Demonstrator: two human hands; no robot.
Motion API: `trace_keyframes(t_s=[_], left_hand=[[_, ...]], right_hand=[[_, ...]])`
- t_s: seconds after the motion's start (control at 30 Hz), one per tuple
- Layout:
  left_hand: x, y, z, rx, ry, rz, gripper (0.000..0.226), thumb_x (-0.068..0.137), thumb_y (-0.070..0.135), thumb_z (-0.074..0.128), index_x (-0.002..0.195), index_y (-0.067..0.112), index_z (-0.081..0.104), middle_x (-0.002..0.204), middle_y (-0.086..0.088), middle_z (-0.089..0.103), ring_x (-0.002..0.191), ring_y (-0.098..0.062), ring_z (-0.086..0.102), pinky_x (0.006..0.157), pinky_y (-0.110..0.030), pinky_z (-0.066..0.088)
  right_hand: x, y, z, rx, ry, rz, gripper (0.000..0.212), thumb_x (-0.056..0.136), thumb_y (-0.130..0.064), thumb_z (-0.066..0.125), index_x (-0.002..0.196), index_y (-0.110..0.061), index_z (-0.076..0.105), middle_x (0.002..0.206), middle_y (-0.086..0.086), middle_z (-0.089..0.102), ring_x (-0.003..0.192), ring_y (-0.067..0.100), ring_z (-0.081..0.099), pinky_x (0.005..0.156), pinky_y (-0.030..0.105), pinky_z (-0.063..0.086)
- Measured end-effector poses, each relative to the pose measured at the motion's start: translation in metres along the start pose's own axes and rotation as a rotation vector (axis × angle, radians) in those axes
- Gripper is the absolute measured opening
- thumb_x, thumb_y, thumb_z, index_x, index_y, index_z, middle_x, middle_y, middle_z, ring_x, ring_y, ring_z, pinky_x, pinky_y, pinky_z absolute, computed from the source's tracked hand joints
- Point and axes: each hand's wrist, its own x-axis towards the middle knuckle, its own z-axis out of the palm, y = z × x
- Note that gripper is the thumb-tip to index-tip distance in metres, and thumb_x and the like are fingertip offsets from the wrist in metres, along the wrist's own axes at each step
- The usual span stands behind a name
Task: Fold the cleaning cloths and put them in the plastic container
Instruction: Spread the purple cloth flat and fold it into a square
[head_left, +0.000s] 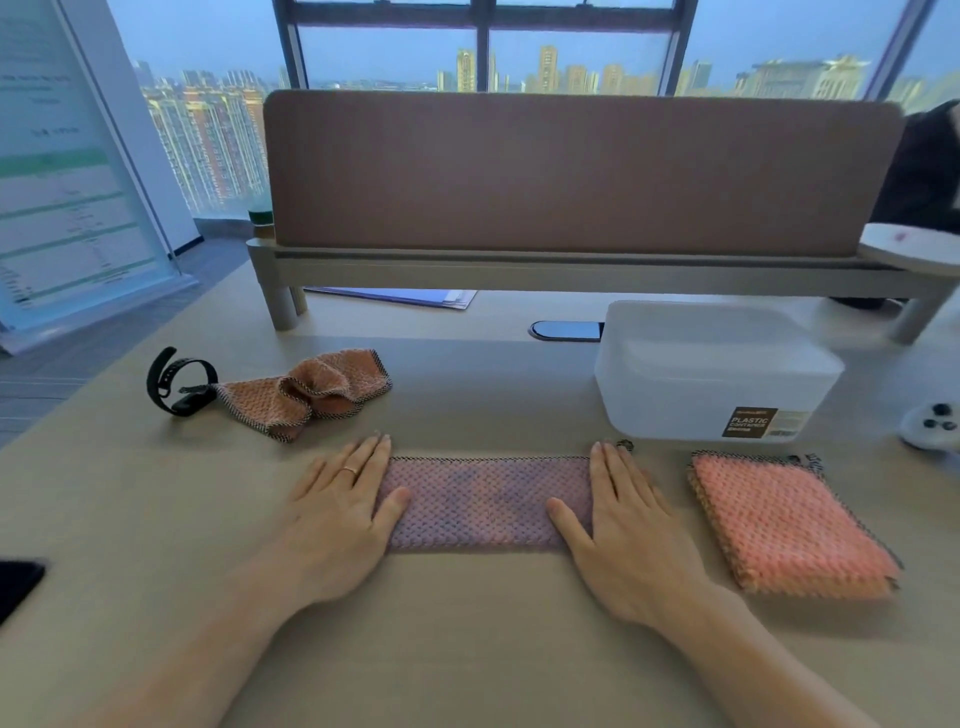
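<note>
A purple cleaning cloth (485, 501) lies flat on the desk as a long folded strip. My left hand (345, 506) presses flat on its left end, and my right hand (621, 519) presses flat on its right end, fingers spread. To the right lies a pink cloth (784, 522) folded into a square. A crumpled brown-orange cloth (311, 392) sits at the back left. The white translucent plastic container (711, 371) stands behind the pink cloth with its lid on.
A black wristband (176, 382) touches the crumpled cloth's left tip. A brown desk divider (571, 171) on a raised shelf closes the back. A white controller (932, 423) lies at the far right, a dark object (18, 582) at the left edge.
</note>
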Motion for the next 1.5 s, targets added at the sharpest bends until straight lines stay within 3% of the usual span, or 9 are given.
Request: trace_keyframes(t_s=[0.1,0.2,0.37,0.6,0.73,0.9,1.07,1.2,1.5], left_hand=[[0.007,-0.013,-0.010,-0.094,0.078,0.013,0.068,0.101,0.056,0.040,0.159,0.022,0.027,0.165,0.004,0.028,0.151,-0.015,0.026,0.125,-0.034,0.018],[0.023,-0.013,-0.035,-0.166,0.097,0.027,0.045,0.084,0.049,0.072,0.118,0.022,0.062,0.118,0.005,0.061,0.109,-0.014,0.058,0.094,-0.029,0.048],[0.041,0.001,-0.062,-0.256,-0.242,-0.092,0.026,0.077,0.033,0.080,0.070,0.018,0.059,0.072,0.006,0.060,0.068,-0.014,0.054,0.064,-0.031,0.037],[0.042,0.042,-0.109,-0.991,-0.370,-0.125,0.019,0.090,0.017,0.073,0.103,0.004,0.072,0.099,-0.012,0.078,0.090,-0.025,0.074,0.073,-0.032,0.059],[0.059,0.101,-0.113,-1.076,-0.291,-0.082,0.013,0.089,0.013,0.074,0.087,0.013,0.061,0.075,-0.007,0.063,0.055,-0.013,0.059,0.048,-0.022,0.052],[0.079,0.156,-0.085,-0.954,-0.381,-0.099,0.016,0.089,0.013,0.075,0.093,0.012,0.060,0.072,-0.007,0.058,0.047,-0.012,0.055,0.046,-0.021,0.051],[0.086,0.184,-0.050,-0.859,-0.375,-0.147,0.014,0.089,0.009,0.074,0.089,0.003,0.060,0.063,-0.007,0.051,0.035,-0.010,0.054,0.039,-0.021,0.049],[0.083,0.195,-0.039,-0.823,-0.333,-0.169,0.018,0.088,0.010,0.076,0.094,-0.001,0.063,0.069,-0.009,0.056,0.035,-0.009,0.058,0.042,-0.022,0.054],[0.073,0.198,-0.036,-0.768,-0.301,-0.118,0.030,0.085,0.006,0.076,0.098,0.007,0.049,0.075,-0.013,0.058,0.038,-0.014,0.058,0.043,-0.026,0.052]], right_hand=[[-0.004,-0.001,-0.009,-0.029,0.046,0.002,0.089,0.096,-0.069,0.009,0.157,-0.011,-0.018,0.168,0.004,-0.021,0.154,0.017,-0.018,0.125,0.035,-0.008],[-0.010,-0.030,-0.023,-0.049,0.153,-0.165,0.092,0.092,-0.074,-0.002,0.155,-0.011,-0.024,0.161,0.002,-0.032,0.151,0.018,-0.027,0.125,0.037,-0.013],[-0.011,-0.074,0.005,0.022,0.020,-0.247,0.089,0.095,-0.071,0.006,0.159,-0.012,-0.013,0.168,0.003,-0.018,0.153,0.016,-0.021,0.125,0.041,-0.013],[-0.006,-0.070,0.011,0.144,0.025,-0.210,0.084,0.098,-0.066,0.011,0.160,-0.013,-0.008,0.170,0.000,-0.011,0.154,0.012,-0.016,0.125,0.038,-0.012],[-0.008,-0.051,-0.008,0.699,0.035,-0.198,0.071,0.105,-0.050,0.029,0.162,-0.018,0.002,0.169,-0.011,-0.004,0.153,0.003,-0.009,0.121,0.022,-0.006],[-0.029,-0.001,-0.034,1.590,0.149,0.102,0.043,0.100,-0.037,0.053,0.141,-0.026,0.048,0.142,0.001,0.057,0.121,0.011,0.061,0.111,0.037,0.045],[-0.046,0.029,-0.040,1.254,0.124,0.196,0.060,0.080,-0.063,0.070,0.124,-0.029,0.046,0.081,0.001,0.079,0.064,0.017,0.075,0.077,0.044,0.063],[-0.045,0.029,-0.030,0.971,0.183,0.193,0.072,0.063,-0.076,0.070,0.117,-0.035,0.046,0.074,-0.007,0.076,0.081,0.015,0.072,0.080,0.034,0.057],[-0.041,0.029,-0.021,0.863,0.260,0.120,0.039,0.083,-0.027,0.068,0.113,-0.036,0.045,0.074,-0.005,0.070,0.089,0.010,0.057,0.068,0.030,0.048]])
